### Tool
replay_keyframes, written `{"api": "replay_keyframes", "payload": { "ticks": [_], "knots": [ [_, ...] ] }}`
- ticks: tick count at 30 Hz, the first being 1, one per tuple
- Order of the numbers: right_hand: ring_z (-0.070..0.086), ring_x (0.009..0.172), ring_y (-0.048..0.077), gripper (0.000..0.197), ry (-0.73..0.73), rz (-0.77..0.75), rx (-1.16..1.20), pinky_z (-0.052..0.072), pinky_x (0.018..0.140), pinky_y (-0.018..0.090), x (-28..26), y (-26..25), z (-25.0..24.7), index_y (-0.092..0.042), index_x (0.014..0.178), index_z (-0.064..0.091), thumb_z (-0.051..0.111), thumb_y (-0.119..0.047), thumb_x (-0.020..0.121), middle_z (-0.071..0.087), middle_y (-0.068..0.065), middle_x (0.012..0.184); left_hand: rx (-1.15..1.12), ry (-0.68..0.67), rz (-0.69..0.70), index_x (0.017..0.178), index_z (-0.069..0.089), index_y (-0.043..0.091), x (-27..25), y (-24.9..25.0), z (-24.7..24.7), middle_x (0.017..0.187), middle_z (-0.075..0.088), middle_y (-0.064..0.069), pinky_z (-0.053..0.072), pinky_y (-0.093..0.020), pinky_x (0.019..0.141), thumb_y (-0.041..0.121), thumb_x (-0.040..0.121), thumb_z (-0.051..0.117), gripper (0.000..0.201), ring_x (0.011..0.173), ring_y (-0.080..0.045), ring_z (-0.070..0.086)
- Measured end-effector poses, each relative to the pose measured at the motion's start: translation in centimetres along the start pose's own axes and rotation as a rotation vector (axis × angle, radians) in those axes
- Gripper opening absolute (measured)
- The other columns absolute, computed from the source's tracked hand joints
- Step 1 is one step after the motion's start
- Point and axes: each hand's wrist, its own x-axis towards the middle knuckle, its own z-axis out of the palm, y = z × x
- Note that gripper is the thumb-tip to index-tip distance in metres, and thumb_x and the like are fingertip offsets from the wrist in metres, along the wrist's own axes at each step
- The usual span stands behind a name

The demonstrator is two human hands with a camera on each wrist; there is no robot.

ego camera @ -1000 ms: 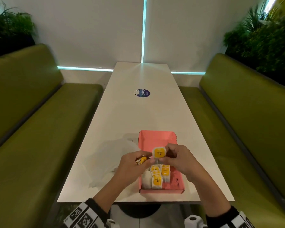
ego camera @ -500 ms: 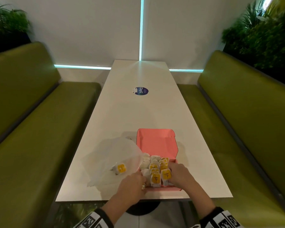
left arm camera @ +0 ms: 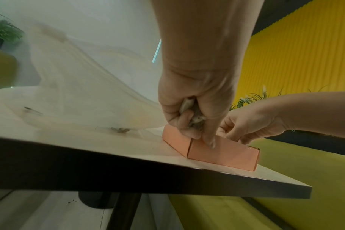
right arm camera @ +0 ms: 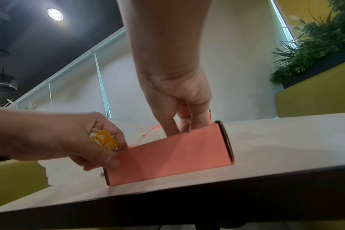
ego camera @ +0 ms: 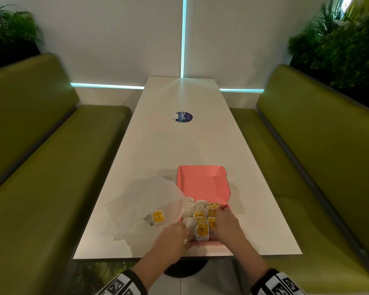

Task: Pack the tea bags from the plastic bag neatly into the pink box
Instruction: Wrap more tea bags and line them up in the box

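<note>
The pink box point(ego camera: 200, 244) sits open at the table's near edge, its lid point(ego camera: 202, 182) lying flat behind it. Rows of tea bags point(ego camera: 200, 216) with yellow tags stand inside. My right hand point(ego camera: 214, 227) reaches into the near right corner, thumb and fingers point(right arm camera: 167, 124) pinching a tea bag point(ego camera: 212, 222) there; the box wall point(right arm camera: 171, 154) hides the tips. My left hand point(ego camera: 186, 237) is at the near left corner, curled round a crumpled tea bag point(right arm camera: 105, 140), thumb point(left arm camera: 209, 140) on the front wall point(left arm camera: 223, 152). The plastic bag point(ego camera: 153, 201) lies left of the box with one tea bag point(ego camera: 157, 217) inside.
The long white table point(ego camera: 179, 150) has a round blue sticker point(ego camera: 184, 117) in its middle. Green benches point(ego camera: 41, 167) run along both sides, with plants point(ego camera: 345, 45) behind them. The table's near edge point(left arm camera: 167, 175) is just in front of the box.
My right hand brought its tea bag down from above the box into the near right corner. My left hand dropped to the near left corner, uncovering the plastic bag.
</note>
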Motion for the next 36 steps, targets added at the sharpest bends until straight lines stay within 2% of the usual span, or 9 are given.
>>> {"api": "replay_keyframes", "payload": {
  "ticks": [5, 8, 14, 23, 26, 28, 30, 33, 36],
  "knots": [
    [0.057, 0.101, 0.020, 0.032, 0.007, 0.068, 0.011, 0.048, 0.092, 0.029, -0.4, -0.5, 0.1, -0.014, 0.124, 0.047, 0.046, -0.027, 0.094, 0.053, 0.004, 0.118, 0.031, 0.004, 0.013, 0.118, 0.064, 0.026, 0.0, 0.1, 0.1, 0.117, 0.060, 0.001, 0.044, -0.023, 0.095, 0.034, 0.094, 0.051, 0.028, 0.105, -0.015, 0.057],
    [0.057, 0.086, 0.014, 0.027, 0.022, 0.076, 0.003, 0.047, 0.082, 0.023, -0.6, -0.6, 0.0, -0.014, 0.118, 0.053, 0.045, -0.028, 0.096, 0.057, -0.001, 0.102, 0.026, 0.031, 0.017, 0.117, 0.063, 0.025, 0.0, 0.1, 0.1, 0.117, 0.062, 0.001, 0.042, -0.021, 0.093, 0.035, 0.094, 0.050, 0.028, 0.104, -0.014, 0.058],
    [0.062, 0.103, 0.020, 0.024, -0.012, 0.121, -0.112, 0.047, 0.085, 0.024, -1.0, -0.8, -0.5, -0.013, 0.114, 0.058, 0.042, -0.022, 0.098, 0.062, 0.005, 0.114, -0.027, 0.045, 0.061, 0.119, 0.062, 0.022, -0.2, 0.0, -0.3, 0.120, 0.061, 0.000, 0.042, -0.022, 0.097, 0.032, 0.094, 0.052, 0.029, 0.108, -0.015, 0.057],
    [0.061, 0.106, 0.022, 0.030, 0.010, 0.059, -0.055, 0.048, 0.090, 0.027, 0.0, -0.8, 0.7, -0.011, 0.118, 0.060, 0.046, -0.024, 0.095, 0.062, 0.006, 0.117, -0.063, -0.029, 0.079, 0.112, 0.067, 0.020, 0.4, -0.8, -0.3, 0.113, 0.064, 0.001, 0.046, -0.027, 0.094, 0.034, 0.092, 0.054, 0.027, 0.100, -0.013, 0.059],
    [0.061, 0.104, 0.022, 0.026, -0.019, 0.062, -0.080, 0.047, 0.085, 0.025, 0.0, -0.6, 0.4, -0.010, 0.115, 0.060, 0.050, -0.019, 0.092, 0.062, 0.007, 0.116, -0.054, -0.010, 0.078, 0.111, 0.067, 0.022, 0.2, -0.7, -0.1, 0.113, 0.065, 0.003, 0.046, -0.025, 0.095, 0.032, 0.093, 0.053, 0.025, 0.101, -0.012, 0.059],
    [0.061, 0.101, 0.021, 0.021, -0.030, 0.061, -0.076, 0.045, 0.079, 0.023, 0.0, -0.6, 0.2, -0.010, 0.109, 0.061, 0.054, -0.016, 0.089, 0.062, 0.005, 0.110, -0.079, -0.001, 0.072, 0.111, 0.067, 0.023, 0.2, -0.6, -0.1, 0.113, 0.064, 0.004, 0.045, -0.024, 0.096, 0.034, 0.093, 0.054, 0.025, 0.101, -0.011, 0.059],
    [0.058, 0.092, 0.018, 0.008, -0.019, 0.039, -0.053, 0.040, 0.072, 0.022, -0.2, -0.5, -0.1, -0.020, 0.087, 0.057, 0.056, -0.012, 0.086, 0.058, -0.002, 0.091, -0.089, 0.000, 0.060, 0.113, 0.066, 0.023, 0.0, -0.6, -0.4, 0.114, 0.063, 0.004, 0.044, -0.024, 0.097, 0.033, 0.092, 0.055, 0.025, 0.103, -0.011, 0.057],
    [0.045, 0.081, 0.011, 0.039, -0.005, 0.000, -0.016, 0.034, 0.068, 0.018, -0.3, -0.2, 0.3, -0.030, 0.064, 0.030, 0.058, -0.008, 0.081, 0.045, -0.008, 0.077, -0.102, -0.002, 0.076, 0.113, 0.067, 0.023, -0.1, -0.6, -0.8, 0.115, 0.062, 0.002, 0.043, -0.023, 0.097, 0.031, 0.091, 0.057, 0.026, 0.104, -0.012, 0.056],
    [0.047, 0.076, 0.013, 0.036, 0.000, -0.036, 0.031, 0.029, 0.054, 0.011, -0.3, 0.2, 0.6, -0.027, 0.061, 0.034, 0.058, -0.005, 0.076, 0.050, -0.005, 0.079, -0.117, -0.002, 0.097, 0.113, 0.066, 0.021, -0.2, -0.5, -1.3, 0.115, 0.062, 0.001, 0.042, -0.020, 0.094, 0.031, 0.091, 0.057, 0.026, 0.104, -0.012, 0.056]
  ]
}}
